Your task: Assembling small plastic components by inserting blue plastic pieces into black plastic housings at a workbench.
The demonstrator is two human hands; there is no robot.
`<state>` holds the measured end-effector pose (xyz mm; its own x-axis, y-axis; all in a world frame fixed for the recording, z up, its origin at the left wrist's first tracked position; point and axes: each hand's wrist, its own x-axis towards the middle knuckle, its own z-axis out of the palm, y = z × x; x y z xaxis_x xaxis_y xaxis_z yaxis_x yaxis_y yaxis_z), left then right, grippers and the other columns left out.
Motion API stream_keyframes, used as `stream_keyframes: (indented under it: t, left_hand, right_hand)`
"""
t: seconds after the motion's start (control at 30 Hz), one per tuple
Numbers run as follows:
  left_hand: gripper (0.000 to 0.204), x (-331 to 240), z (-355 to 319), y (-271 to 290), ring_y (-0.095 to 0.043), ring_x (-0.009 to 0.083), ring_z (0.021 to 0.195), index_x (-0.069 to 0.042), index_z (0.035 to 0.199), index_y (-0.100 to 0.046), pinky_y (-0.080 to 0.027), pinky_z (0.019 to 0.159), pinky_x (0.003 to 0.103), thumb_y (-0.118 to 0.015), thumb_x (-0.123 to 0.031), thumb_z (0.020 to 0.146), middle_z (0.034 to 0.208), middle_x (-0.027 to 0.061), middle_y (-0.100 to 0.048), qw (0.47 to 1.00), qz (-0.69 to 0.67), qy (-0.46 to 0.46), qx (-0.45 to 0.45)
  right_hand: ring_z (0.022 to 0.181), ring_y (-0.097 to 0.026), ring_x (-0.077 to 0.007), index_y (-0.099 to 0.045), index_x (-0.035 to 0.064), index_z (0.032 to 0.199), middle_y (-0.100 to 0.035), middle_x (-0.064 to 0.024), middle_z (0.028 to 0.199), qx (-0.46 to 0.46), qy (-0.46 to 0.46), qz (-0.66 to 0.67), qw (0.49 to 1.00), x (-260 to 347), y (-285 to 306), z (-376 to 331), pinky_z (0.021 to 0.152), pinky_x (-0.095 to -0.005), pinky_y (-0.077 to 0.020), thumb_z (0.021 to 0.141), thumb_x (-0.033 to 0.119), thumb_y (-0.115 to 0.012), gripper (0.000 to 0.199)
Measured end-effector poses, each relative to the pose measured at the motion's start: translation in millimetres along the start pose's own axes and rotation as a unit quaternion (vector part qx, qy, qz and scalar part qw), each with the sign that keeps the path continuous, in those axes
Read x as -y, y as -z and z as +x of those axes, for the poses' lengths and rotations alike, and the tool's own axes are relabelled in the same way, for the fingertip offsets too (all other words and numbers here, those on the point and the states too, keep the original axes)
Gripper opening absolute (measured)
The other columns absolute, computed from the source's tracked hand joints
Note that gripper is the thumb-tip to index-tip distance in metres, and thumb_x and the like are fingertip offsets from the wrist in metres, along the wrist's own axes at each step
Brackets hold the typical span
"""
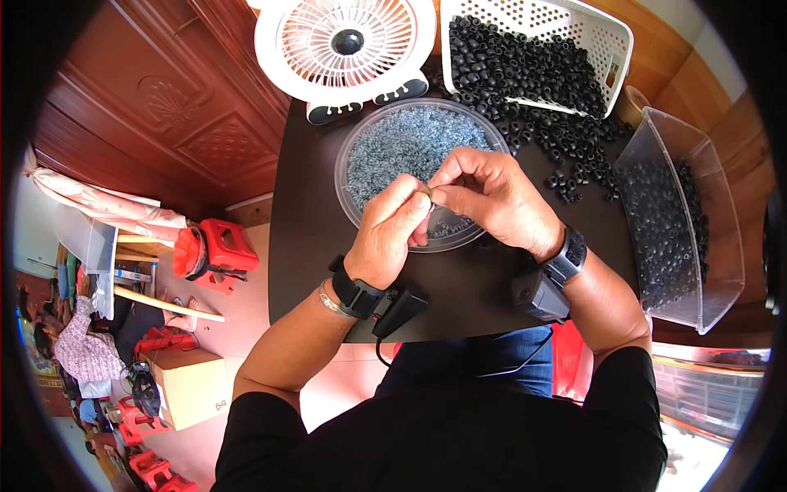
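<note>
My left hand (pixel 384 228) and my right hand (pixel 498 197) meet over a round clear tub (pixel 341 168). Each is closed in a pinch, thumb against fingers, and the fingertips touch or nearly touch. Between them is something small and dark, mostly covered by the fingers, too small to name. Inside the tub lies a heap of tiny blue-grey, see-through pieces (pixel 414 135), with the hands hiding its lower right part. Both wrists wear dark straps with devices on them.
A white fan (pixel 346 41) stands behind the tub. At the back right, a white perforated basket (pixel 620 51) lets short black ring-like parts (pixel 525 70) spill onto the dark table (pixel 307 246). A clear bin (pixel 720 238) of black parts stands at the right edge. People sit far left, near red stools (pixel 229 246).
</note>
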<state>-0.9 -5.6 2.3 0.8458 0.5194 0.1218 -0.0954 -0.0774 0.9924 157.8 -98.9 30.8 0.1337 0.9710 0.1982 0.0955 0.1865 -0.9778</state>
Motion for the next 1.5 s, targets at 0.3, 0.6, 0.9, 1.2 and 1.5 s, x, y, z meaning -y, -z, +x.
stream_keyframes:
  t: [0.3, 0.6, 0.9, 1.2, 1.5]
  left_hand:
    - [0.027, 0.3, 0.3, -2.1, -0.05, 0.0103, 0.06, -0.003, 0.092, -0.051, -0.04, 0.056, 0.023, -0.045, -0.029, 0.097, 0.069, 0.0026, -0.05, 1.0, 0.0, 0.004, 0.006]
    - [0.027, 1.9, 0.6, -1.0, -0.05, 0.0102, 0.061, -0.003, 0.094, -0.05, -0.04, 0.056, 0.023, -0.044, -0.028, 0.097, 0.07, 0.0023, -0.05, 1.0, -0.009, 0.02, 0.003]
    - [0.028, 0.4, 0.9, -0.7, -0.05, 0.0102, 0.062, -0.003, 0.091, -0.051, -0.04, 0.057, 0.023, -0.045, -0.029, 0.097, 0.071, 0.0023, -0.051, 1.0, -0.016, 0.023, 0.004]
    - [0.026, 2.2, -1.2, -2.1, -0.05, 0.0103, 0.062, -0.003, 0.091, -0.052, -0.04, 0.056, 0.022, -0.046, -0.028, 0.096, 0.072, 0.0021, -0.05, 0.998, -0.048, 0.031, -0.009]
    - [0.025, -2.0, 1.7, 1.8, -0.049, 0.0105, 0.062, -0.003, 0.091, -0.052, -0.04, 0.057, 0.023, -0.046, -0.027, 0.096, 0.072, 0.0021, -0.05, 0.998, -0.062, 0.028, -0.015]
  right_hand:
    - [0.066, -0.053, -0.0053, -0.061, -0.0001, 0.088, -0.061, -0.0012, 0.076, 0.007, -0.074, 0.012, 0.997, -4.1, 7.6, 3.2, 0.059, -0.0209, -0.0444, 0.085, 0.007, -0.064, 0.009]
    - [0.069, -0.056, -0.0068, -0.061, -0.0018, 0.087, -0.063, -0.0039, 0.078, -0.015, -0.05, -0.005, 0.999, -3.0, 1.7, 0.9, 0.061, -0.0225, -0.0457, 0.085, 0.005, -0.062, 0.007]
    - [0.072, -0.056, -0.0056, -0.061, -0.0017, 0.086, -0.064, -0.0034, 0.077, -0.036, 0.008, -0.066, 0.997, 1.8, -4.1, -2.3, 0.065, -0.0224, -0.0462, 0.085, 0.003, -0.062, 0.005]
    - [0.069, -0.064, -0.0122, -0.061, -0.0019, 0.082, -0.066, -0.0103, 0.073, -0.047, 0.046, -0.146, 0.987, 8.3, -7.7, -4.4, 0.063, -0.0271, -0.0493, 0.084, 0.002, -0.062, 0.004]
    - [0.073, -0.06, -0.01, -0.062, -0.0011, 0.083, -0.065, -0.008, 0.074, -0.044, 0.042, -0.098, 0.993, 6.3, -8.4, 2.9, 0.064, -0.0268, -0.0479, 0.084, 0.001, -0.062, 0.002]
